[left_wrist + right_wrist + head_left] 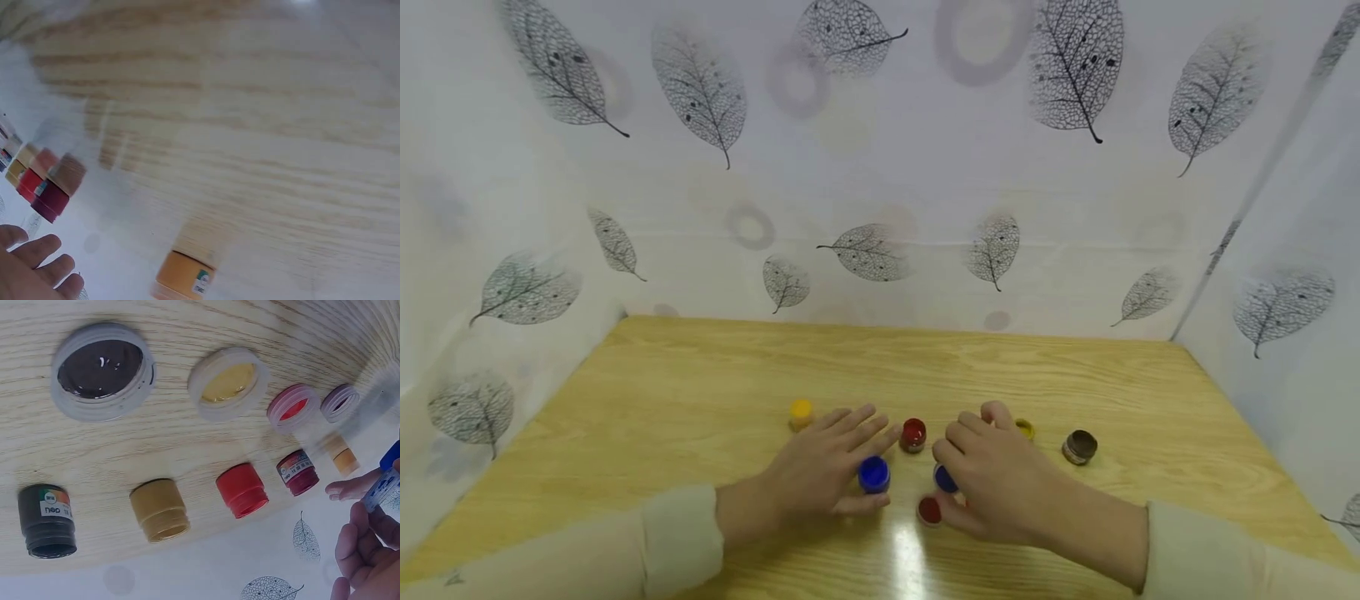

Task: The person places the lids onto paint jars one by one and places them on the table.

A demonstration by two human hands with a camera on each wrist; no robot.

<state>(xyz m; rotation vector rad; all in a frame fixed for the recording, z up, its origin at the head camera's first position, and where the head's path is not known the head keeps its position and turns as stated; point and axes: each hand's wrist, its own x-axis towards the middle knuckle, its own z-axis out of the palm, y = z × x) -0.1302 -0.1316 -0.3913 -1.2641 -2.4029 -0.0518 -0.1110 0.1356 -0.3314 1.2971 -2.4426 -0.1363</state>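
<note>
In the head view a blue paint jar point(874, 475) stands uncapped on the table, its mouth facing up. My left hand point(816, 471) is beside it with fingers straight and spread, the thumb on the near side of the jar and the fingers on the far side. My right hand point(1000, 479) pinches a round blue-stained lid point(945, 478) just right of the jar. From the right wrist this lid point(381, 490) looks clear with blue paint on its inside, and fingers curl about its edge.
Behind the hands stand an orange jar point(801, 413), a dark red jar point(913, 435) and a blackish jar point(1080, 447). A dark red lid point(929, 511) lies near my right thumb. The right wrist view adds yellow point(159, 509) and red jars point(242, 490), plus several paint-filled lids.
</note>
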